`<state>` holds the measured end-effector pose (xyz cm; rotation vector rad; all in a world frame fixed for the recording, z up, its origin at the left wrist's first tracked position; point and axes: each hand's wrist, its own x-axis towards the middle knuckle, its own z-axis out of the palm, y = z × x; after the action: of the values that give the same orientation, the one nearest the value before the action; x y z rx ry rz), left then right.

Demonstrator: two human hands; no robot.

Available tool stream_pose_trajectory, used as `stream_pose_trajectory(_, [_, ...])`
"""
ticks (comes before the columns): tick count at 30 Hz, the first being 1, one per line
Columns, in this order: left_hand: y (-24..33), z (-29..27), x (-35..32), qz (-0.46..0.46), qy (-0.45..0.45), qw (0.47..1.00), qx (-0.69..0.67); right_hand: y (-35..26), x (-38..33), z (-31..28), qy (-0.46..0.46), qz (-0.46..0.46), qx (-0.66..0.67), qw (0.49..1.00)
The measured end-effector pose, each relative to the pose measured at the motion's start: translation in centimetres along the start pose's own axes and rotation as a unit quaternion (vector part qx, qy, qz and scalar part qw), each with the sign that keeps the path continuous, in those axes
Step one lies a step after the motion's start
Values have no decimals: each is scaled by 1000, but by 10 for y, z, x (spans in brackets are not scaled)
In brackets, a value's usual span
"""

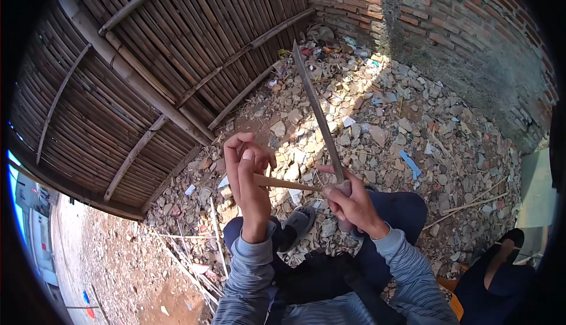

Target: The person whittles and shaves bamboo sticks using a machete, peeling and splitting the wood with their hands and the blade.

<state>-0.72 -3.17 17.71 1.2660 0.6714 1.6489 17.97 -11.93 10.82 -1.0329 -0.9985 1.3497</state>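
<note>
Reaching out over the rubble (383,139), a long knife (318,112) extends from the right hand (357,204), whose fingers are clamped around its handle. A pale wooden strip (290,184) lies between the hands, one end beside the right thumb, the other at the raised left hand (250,188). The left fingers are bent; whether they grip the strip cannot be told.

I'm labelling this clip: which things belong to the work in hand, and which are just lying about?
In use:
blade, held in the right hand
stick, between that and the left hand

Lying about:
rubble
blue strip
white scrap
</note>
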Motion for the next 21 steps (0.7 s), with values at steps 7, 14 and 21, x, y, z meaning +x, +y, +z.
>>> stream_pose_trajectory(7, [-18,-32,-6,55,-24,993,-100,31,-17,-11,-93,41,-123,987])
stream_pose_trajectory(14, [-2,-30,0,-44,-209,970,-120,31,-14,-10,-141,62,-150,977])
stream_pose_trajectory(21, [-8,-26,-1,-33,-206,972,-110,35,-9,-6,-261,133,24,956])
